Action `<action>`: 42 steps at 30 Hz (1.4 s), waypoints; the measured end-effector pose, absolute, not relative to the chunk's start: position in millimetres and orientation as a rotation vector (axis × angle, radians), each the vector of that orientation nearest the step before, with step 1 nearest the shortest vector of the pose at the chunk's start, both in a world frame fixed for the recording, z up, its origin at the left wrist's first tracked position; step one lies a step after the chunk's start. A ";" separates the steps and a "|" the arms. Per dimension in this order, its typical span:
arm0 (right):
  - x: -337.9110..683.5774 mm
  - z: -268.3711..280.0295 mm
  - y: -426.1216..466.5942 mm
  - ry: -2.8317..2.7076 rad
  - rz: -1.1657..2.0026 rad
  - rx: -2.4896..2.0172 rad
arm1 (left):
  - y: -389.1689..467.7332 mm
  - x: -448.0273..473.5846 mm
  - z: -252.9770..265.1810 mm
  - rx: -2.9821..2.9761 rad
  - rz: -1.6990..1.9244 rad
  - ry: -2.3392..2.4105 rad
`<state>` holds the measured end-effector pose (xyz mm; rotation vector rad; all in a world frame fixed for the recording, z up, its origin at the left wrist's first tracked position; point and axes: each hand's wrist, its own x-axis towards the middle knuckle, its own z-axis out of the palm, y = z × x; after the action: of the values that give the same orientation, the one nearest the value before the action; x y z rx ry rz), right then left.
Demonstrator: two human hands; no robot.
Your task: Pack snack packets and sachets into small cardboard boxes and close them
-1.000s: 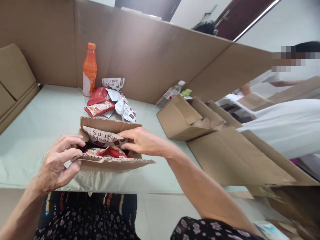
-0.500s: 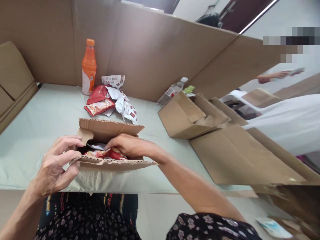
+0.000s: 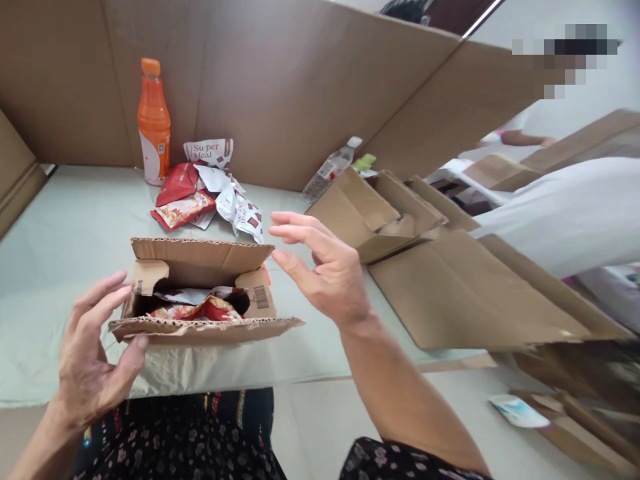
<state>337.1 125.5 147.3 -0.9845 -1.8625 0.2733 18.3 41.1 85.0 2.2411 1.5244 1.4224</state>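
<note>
- Head view, edges: the surface, covered in pale green cloth (image 3: 55,267), ends in front at an edge running near the small brown corrugated cardboard box (image 3: 203,252); a tall brown cardboard wall (image 3: 275,87) bounds it at the back, and a brown cardboard panel (image 3: 13,160) at the far left.
- The small box stands near the front edge, flaps folded outward at front and back, mouth facing up. Inside lie a red packet with a food picture (image 3: 220,310) and a white packet (image 3: 185,295) behind it.
- Room: cloth spreads left of the box and in a narrower strip on its right, where a brown cardboard carton with raised flaps (image 3: 345,207) takes up the side.
- Behind the box, a heap of red and white packets (image 3: 187,190) sits near the wall, beside an upright bottle of orange drink (image 3: 154,120). A clear plastic bottle with a white cap (image 3: 333,170) leans by the carton.
- Left hand (image 3: 93,353): fingers well apart from the thumb, around the box's left end; the thumb overlaps the front flap, contact hard to tell.
- Right hand (image 3: 323,273): fingers spread from the thumb, holding nothing, just beside the back flap's right corner.
</note>
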 end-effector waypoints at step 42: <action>310.3 54.3 80.5 -2.376 0.406 -0.767 | 14.8 -58.6 105.2 2.570 0.641 1.487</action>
<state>310.3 80.5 54.3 -0.7668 -2.3762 0.4056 -58.6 14.8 105.2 2.5701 1.4874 0.6409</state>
